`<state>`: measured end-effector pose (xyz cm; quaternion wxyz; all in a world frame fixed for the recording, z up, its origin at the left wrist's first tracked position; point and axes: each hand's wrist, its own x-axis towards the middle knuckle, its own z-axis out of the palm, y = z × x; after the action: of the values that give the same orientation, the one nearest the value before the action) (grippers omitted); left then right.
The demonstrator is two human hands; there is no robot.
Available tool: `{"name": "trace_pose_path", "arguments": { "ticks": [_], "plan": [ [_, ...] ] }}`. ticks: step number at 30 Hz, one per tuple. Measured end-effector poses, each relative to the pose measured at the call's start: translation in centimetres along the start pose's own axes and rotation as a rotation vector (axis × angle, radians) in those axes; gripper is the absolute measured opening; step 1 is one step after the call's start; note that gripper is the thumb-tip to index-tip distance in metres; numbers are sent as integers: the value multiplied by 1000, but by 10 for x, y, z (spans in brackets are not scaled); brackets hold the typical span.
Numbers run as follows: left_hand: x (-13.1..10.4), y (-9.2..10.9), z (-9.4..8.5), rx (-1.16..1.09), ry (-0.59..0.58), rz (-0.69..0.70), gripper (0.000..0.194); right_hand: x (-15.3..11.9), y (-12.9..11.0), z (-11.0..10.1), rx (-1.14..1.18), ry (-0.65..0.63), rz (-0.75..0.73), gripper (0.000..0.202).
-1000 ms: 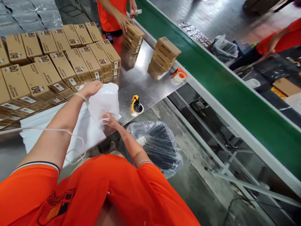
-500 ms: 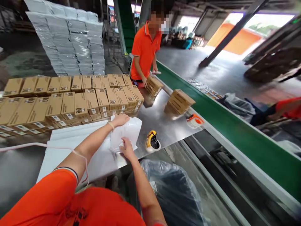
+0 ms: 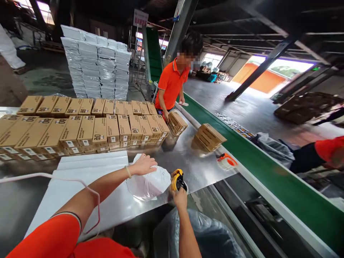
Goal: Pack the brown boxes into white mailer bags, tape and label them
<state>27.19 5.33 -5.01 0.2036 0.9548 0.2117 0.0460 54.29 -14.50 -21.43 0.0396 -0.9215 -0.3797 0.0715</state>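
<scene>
My left hand [image 3: 145, 165] lies with its fingers spread on top of a white plastic package [image 3: 152, 182] on the metal table [image 3: 201, 166]. Just right of the package, my right hand [image 3: 179, 197] is closed on a yellow and black tape dispenser [image 3: 178, 180]. Flat white sheets [image 3: 91, 179] lie under my left forearm, partly beneath the package.
Rows of brown boxes [image 3: 71, 130] line the table's far side. A person [image 3: 170, 86] stands behind more boxes [image 3: 209, 138]. An orange tape dispenser [image 3: 227, 161] lies near the green conveyor [image 3: 258, 154]. A lined bin [image 3: 201, 233] stands below the table edge.
My right hand has left the package, moved right and taken hold of the yellow tape dispenser. The package looks folded smaller, with my left hand still on it. The camera view has shifted.
</scene>
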Motion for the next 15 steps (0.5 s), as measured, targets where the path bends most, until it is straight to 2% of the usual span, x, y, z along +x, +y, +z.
{"name": "trace_pose_path", "arguments": {
  "ticks": [3,5,8,11,15],
  "plan": [
    [5,-3,4,1,4,10,40,14,2,13,-118,-92,-40,38],
    [8,-3,6,5,12,-3,39,19,5,20,-177,-87,-80,32],
    [11,5,9,23,23,-18,36,21,3,24,-190,-80,-113,36],
    [15,21,15,58,24,13,34,19,-5,15,-106,-108,-104,38],
    [13,36,19,54,16,99,32,13,-11,-15,175,-154,-35,26]
  ]
}}
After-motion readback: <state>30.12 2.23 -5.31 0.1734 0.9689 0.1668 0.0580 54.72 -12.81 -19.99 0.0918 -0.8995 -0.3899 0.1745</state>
